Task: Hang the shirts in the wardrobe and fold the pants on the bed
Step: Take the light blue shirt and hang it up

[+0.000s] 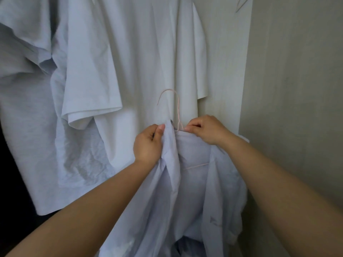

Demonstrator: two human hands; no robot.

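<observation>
A pale lilac shirt (pixel 193 182) hangs on a thin pink wire hanger (pixel 177 108), whose hook rises above the collar. My left hand (pixel 148 143) grips the left collar edge of this shirt. My right hand (pixel 206 129) pinches the right collar edge close to the hanger's neck. The hanger's lower bar shows faintly through the cloth. Behind them a white T-shirt (pixel 133 62) hangs in the wardrobe, and a light grey T-shirt (pixel 27 89) hangs to its left.
The wardrobe's pale side panel (pixel 228 62) stands right behind the hanging shirts. A beige wall (pixel 297 89) fills the right side. Dark wardrobe space shows at the lower left.
</observation>
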